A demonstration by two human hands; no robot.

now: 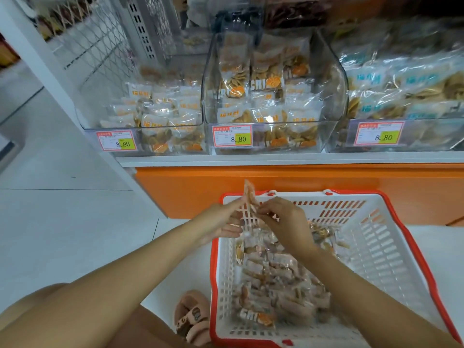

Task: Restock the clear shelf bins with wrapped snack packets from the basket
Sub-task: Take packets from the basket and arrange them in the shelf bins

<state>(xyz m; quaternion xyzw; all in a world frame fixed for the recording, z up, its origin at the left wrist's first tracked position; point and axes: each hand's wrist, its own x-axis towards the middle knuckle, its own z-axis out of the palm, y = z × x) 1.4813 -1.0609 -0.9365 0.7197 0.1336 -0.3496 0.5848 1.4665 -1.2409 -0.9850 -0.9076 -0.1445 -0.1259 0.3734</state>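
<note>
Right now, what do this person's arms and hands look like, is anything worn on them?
Both arms are bare along all that shows: no sleeves reach into view. The left hand and right hand wear no gloves, and I see no watch, bracelet or ring, though the picture is soft there.

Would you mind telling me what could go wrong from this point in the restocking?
1. The packet seems pinched only by the fingertips of the left hand and right hand over the basket rim, so it may slip onto the floor.
2. The middle bin already looks heaped, so added packets could slide out.
3. The left bin holds similar orange packs, so a mix-up is possible.
</note>
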